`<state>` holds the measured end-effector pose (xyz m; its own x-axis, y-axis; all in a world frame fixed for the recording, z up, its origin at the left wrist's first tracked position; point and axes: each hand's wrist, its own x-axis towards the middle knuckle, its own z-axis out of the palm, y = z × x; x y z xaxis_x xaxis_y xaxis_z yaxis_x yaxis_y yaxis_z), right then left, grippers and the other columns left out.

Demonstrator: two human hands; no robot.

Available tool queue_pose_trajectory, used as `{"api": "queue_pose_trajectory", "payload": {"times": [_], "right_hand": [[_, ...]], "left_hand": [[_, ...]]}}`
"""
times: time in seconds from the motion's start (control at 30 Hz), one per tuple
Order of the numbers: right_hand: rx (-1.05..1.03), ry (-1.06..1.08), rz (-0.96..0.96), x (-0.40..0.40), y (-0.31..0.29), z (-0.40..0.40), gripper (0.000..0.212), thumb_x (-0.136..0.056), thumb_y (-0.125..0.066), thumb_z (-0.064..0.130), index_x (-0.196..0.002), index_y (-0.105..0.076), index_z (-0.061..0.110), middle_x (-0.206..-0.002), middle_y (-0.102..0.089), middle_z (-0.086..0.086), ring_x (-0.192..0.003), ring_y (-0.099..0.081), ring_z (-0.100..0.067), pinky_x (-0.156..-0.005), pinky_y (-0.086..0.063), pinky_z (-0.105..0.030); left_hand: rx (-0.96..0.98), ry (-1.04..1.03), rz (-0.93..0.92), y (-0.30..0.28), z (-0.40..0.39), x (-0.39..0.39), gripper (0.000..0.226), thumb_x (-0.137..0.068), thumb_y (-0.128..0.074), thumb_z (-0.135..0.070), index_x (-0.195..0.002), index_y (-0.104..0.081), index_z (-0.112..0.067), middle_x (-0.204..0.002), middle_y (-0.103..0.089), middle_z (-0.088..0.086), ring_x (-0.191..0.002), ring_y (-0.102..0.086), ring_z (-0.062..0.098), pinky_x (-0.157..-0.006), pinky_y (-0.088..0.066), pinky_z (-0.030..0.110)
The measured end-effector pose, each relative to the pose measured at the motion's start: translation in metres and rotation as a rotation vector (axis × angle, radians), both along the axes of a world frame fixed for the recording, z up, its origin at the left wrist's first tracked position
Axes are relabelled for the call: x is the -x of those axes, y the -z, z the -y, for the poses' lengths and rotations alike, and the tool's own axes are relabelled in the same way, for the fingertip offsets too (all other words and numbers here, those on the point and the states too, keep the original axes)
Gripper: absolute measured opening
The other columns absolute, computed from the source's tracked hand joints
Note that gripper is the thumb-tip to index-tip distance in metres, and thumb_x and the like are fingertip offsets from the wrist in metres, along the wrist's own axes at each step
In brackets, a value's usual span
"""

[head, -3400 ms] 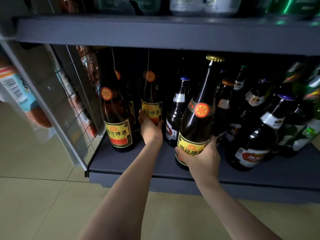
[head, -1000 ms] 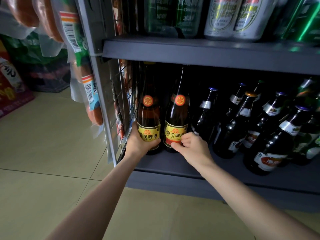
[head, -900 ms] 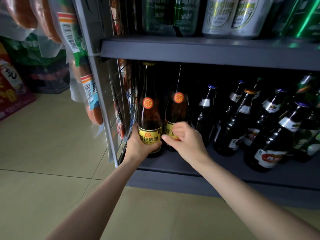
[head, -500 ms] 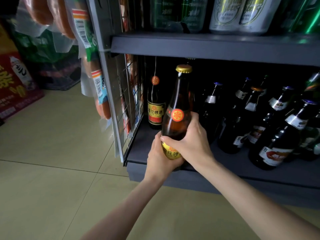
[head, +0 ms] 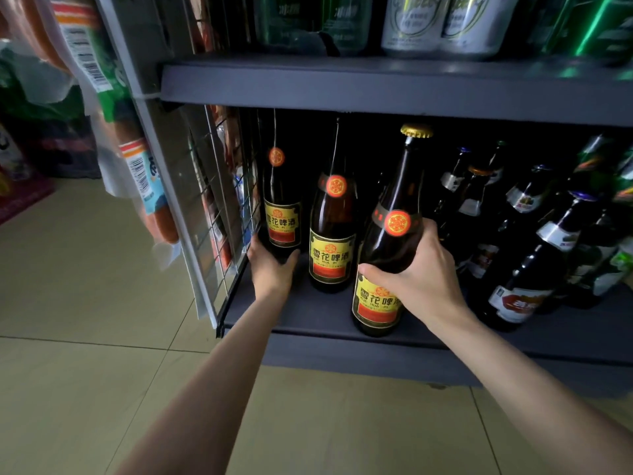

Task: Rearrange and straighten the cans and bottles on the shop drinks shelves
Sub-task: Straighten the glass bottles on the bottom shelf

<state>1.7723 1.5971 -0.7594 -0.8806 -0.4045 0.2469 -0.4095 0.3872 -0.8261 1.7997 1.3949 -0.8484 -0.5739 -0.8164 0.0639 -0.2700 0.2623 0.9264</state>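
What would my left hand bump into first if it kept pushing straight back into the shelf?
Your left hand already grips the base of the leftmost yellow-label beer bottle, so that bottle comes first. Behind it the shelf is too dark to tell what follows.

Three brown bottles carry yellow labels with red band, reading 雪花啤酒. Back bottle (head: pixel 281 200) at 11 o'clock: 雪花啤酒, "XUE HUA PI" under it. Middle bottle (head: pixel 331 234): 雪花啤酒, small print unreadable. Front bottle (head: pixel 385 262): 雪花啤 visible, last character hidden behind the right hand (head: pixel 424 269). Hanging packets (head: pixel 137 166) at 9 o'clock: barcodes, digits unreadable. Cans (head: pixel 442 22) at 1 o'clock: lettering blurred.
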Motion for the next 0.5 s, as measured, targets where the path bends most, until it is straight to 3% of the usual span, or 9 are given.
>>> {"api": "queue_pose_trajectory", "payload": {"times": [0.1, 0.23, 0.37, 0.5], "right_hand": [[0.019, -0.008, 0.012, 0.005, 0.002, 0.002, 0.071, -0.064, -0.084, 0.022, -0.120, -0.040, 0.019, -0.107, -0.051, 0.008, -0.099, -0.047, -0.007, -0.079, -0.040, -0.022], [0.040, -0.004, 0.009, 0.011, 0.005, 0.004, 0.070, -0.064, -0.084, 0.023, -0.119, -0.040, 0.021, -0.107, -0.052, 0.008, -0.098, -0.047, -0.006, -0.077, -0.040, -0.019], [0.040, 0.002, -0.011, 0.015, 0.009, 0.005, 0.066, -0.064, -0.083, 0.025, -0.110, -0.036, 0.027, -0.105, -0.051, 0.010, -0.095, -0.046, -0.004, -0.063, -0.032, 0.000], [0.052, -0.008, -0.012, 0.018, 0.010, 0.006, 0.068, -0.064, -0.083, 0.024, -0.115, -0.038, 0.024, -0.105, -0.050, 0.010, -0.097, -0.046, -0.005, -0.068, -0.034, -0.007]], "left_hand": [[-0.002, 0.022, 0.003, 0.005, 0.006, 0.024, 0.086, -0.081, -0.070, -0.015, -0.148, -0.015, -0.014, -0.147, -0.034, 0.010, -0.133, -0.037, 0.027, -0.105, -0.032, 0.035], [0.026, -0.102, 0.092, 0.004, 0.009, 0.041, 0.076, -0.085, -0.064, -0.012, -0.146, -0.019, -0.013, -0.143, -0.038, 0.013, -0.126, -0.043, 0.032, -0.101, -0.036, 0.041], [0.064, -0.131, 0.140, 0.006, 0.008, 0.046, 0.080, -0.084, -0.065, -0.015, -0.147, -0.016, -0.012, -0.143, -0.037, 0.013, -0.126, -0.043, 0.033, -0.101, -0.036, 0.042], [0.073, -0.107, 0.142, 0.006, 0.014, 0.052, 0.084, -0.083, -0.067, -0.018, -0.148, -0.013, -0.013, -0.145, -0.037, 0.013, -0.127, -0.043, 0.032, -0.103, -0.035, 0.042]]}}
